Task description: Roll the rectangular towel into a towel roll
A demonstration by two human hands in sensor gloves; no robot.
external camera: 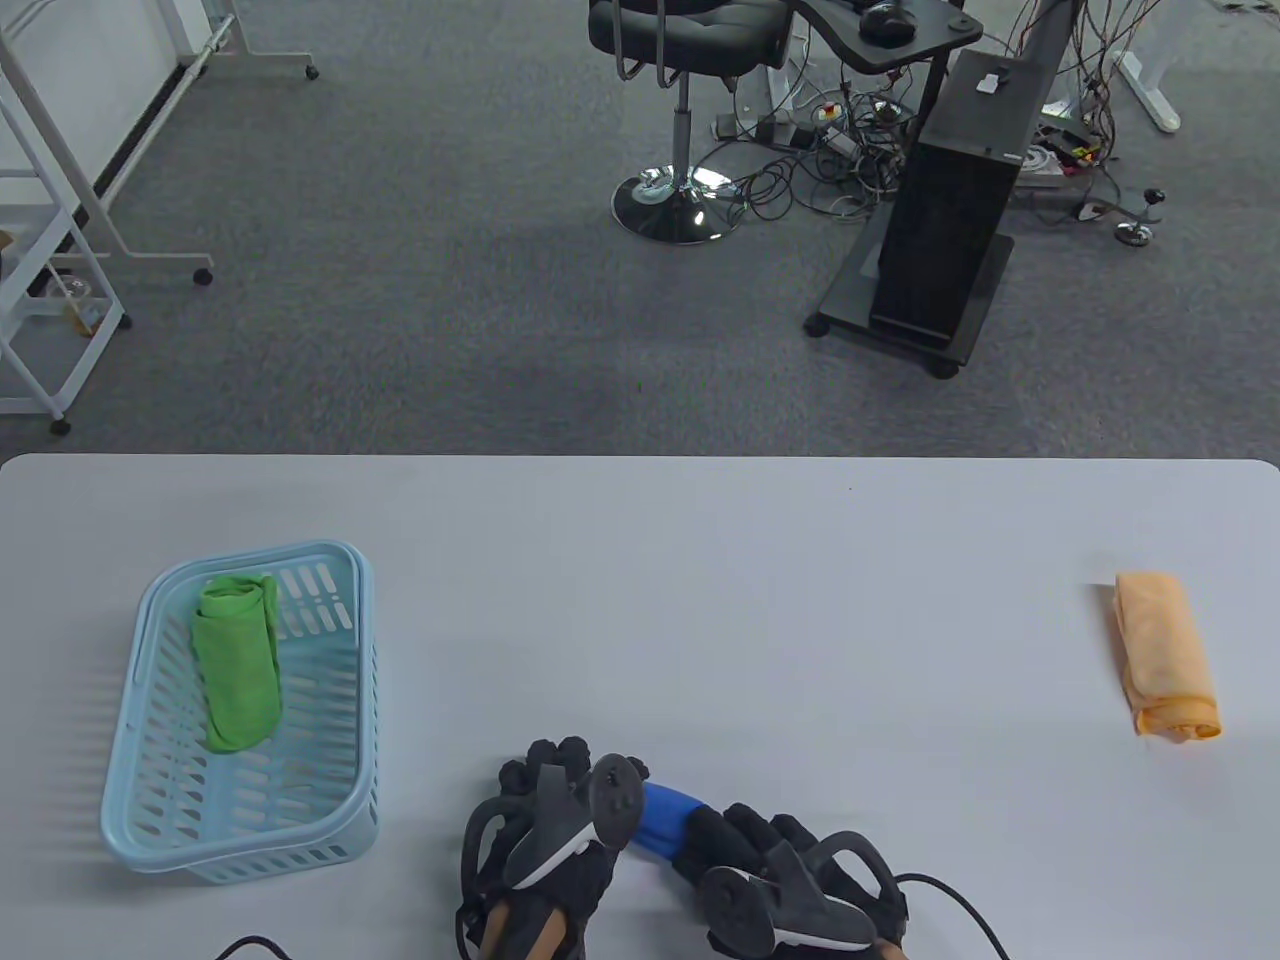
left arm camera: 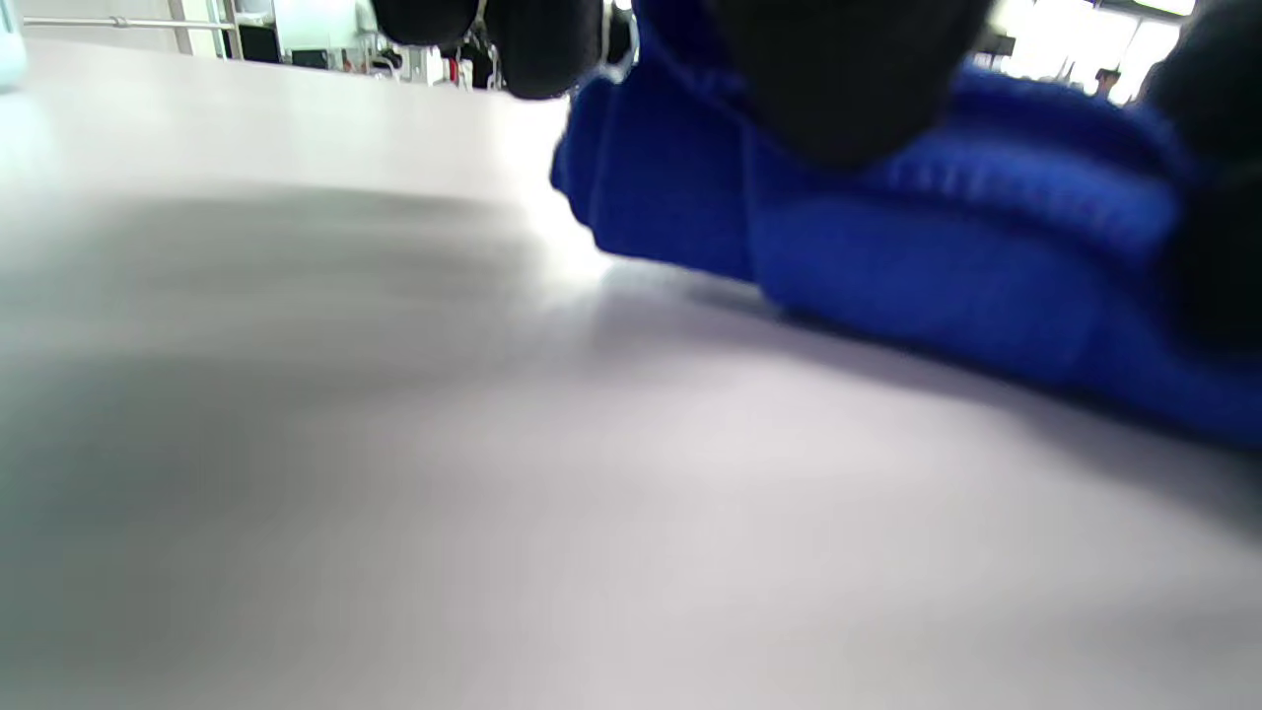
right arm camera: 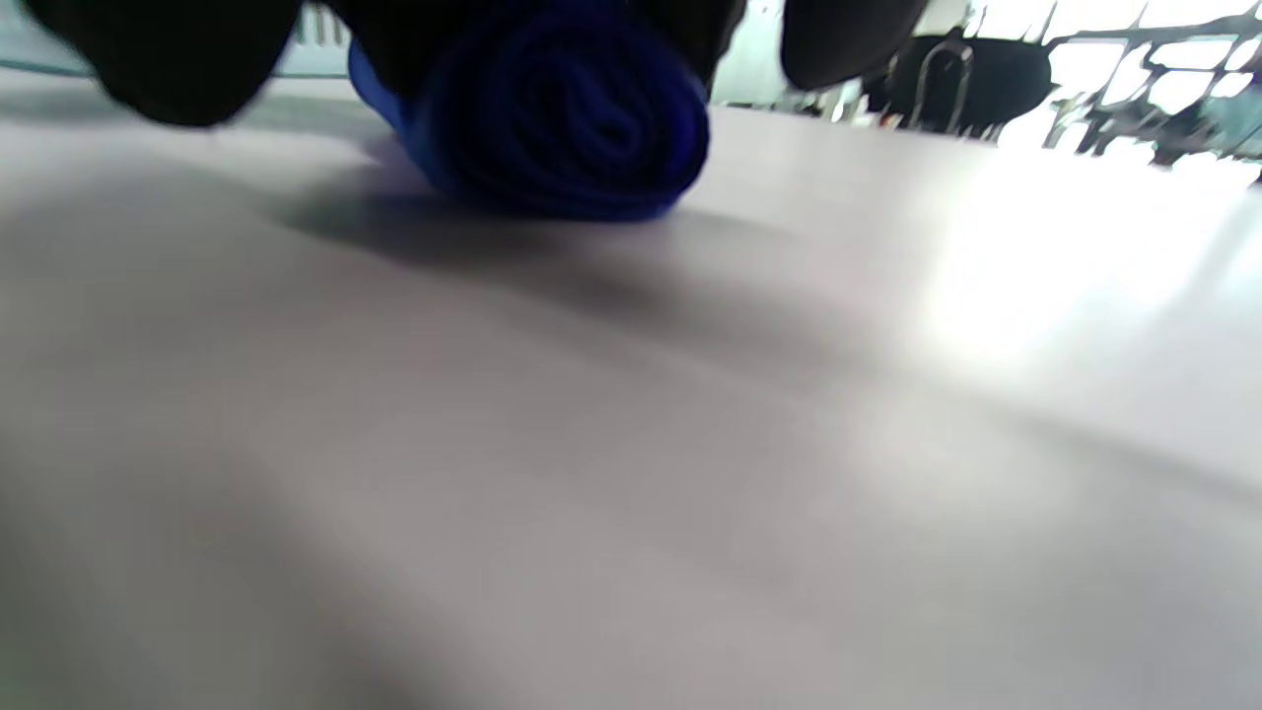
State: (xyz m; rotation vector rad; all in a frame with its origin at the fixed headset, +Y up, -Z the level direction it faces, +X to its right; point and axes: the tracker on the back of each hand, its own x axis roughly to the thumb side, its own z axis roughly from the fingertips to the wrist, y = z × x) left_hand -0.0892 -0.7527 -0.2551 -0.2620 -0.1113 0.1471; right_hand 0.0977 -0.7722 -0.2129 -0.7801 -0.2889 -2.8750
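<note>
A blue towel (external camera: 668, 820) lies rolled up on the white table (external camera: 700, 600) near its front edge, between my two hands. My left hand (external camera: 560, 800) rests its fingers on the roll's left part; the left wrist view shows the roll's side (left arm camera: 887, 247) with black fingertips (left arm camera: 838, 89) on top. My right hand (external camera: 760, 850) holds the roll's right end; the right wrist view shows the spiral end of the roll (right arm camera: 572, 118) lying on the table with gloved fingers (right arm camera: 168, 49) over it.
A light blue basket (external camera: 150, 790) at the left holds a rolled green towel (external camera: 237, 660). A rolled orange towel (external camera: 1165, 655) lies near the table's right edge. A chair and a black stand are on the floor beyond the table.
</note>
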